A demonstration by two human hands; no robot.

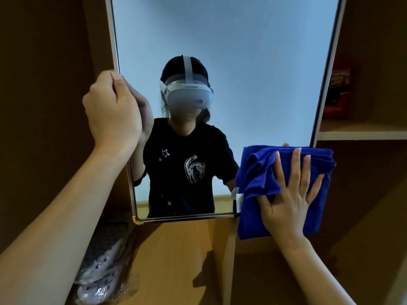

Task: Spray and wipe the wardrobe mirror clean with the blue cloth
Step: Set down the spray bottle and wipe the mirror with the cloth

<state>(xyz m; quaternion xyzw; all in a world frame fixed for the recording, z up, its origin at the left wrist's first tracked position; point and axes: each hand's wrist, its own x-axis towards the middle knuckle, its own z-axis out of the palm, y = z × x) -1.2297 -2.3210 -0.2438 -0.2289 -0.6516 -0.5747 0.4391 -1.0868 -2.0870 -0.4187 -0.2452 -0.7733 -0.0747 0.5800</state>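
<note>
Two hands: left hand grips the mirror edge, right hand (fingers spread flat) presses blue cloth; red packet lettering unreadable.

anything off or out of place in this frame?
Nothing damaged or spilled. Only oddity: the blue cloth under the right hand overhangs the mirror at its lower right corner. The left hand grips the mirror's left edge.

Left hand on mirror left edge, cloth at lower-right corner
</note>
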